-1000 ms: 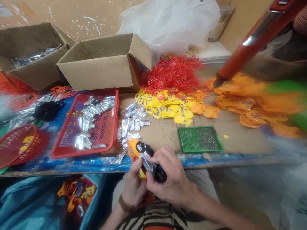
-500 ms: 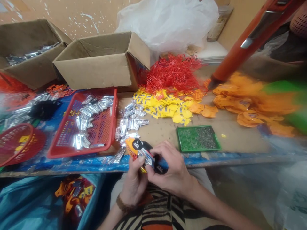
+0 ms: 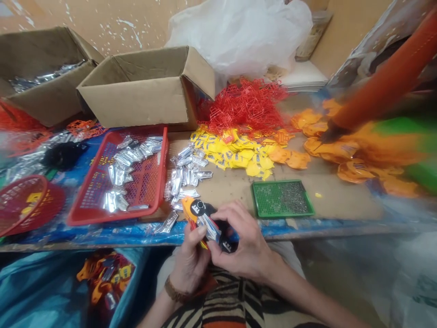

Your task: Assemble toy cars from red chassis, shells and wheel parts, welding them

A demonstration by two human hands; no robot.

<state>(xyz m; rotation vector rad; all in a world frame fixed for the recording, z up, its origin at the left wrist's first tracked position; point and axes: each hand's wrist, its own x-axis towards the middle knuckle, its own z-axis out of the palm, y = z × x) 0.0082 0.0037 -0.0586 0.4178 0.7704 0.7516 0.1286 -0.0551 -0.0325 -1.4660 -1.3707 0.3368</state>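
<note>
Paint-flecked tan wall (image 3: 102,27) at the far side, cluttered blue-covered table (image 3: 290,230) in front of it: that was the view on my feed from way over here. I had the orange and black gadget (image 3: 201,208) in both hands, just above the near edge of the table, right of the red basket (image 3: 112,216) and left of the green tray (image 3: 285,215).

The left hand (image 3: 191,257) was grasping the orange end, thumb pressed down near the silver strip (image 3: 212,229). The right hand (image 3: 247,241) pinched around the black end, index on the far side and thumb on the near side. Couldn't tell what the left fingers were doing underneath.

For fiddly stuff like this, my guess was that the left thumb should be the anchor and the right fingertips should do the small nudges. Light, even pressure seemed smarter than squeezing, since the layers looked like they could slide out of line.

Pose-wise, both forearms came in from the near side, angled toward each other. The left wrist looked bent slightly, with the right fingers curled and the knuckles up.
</note>
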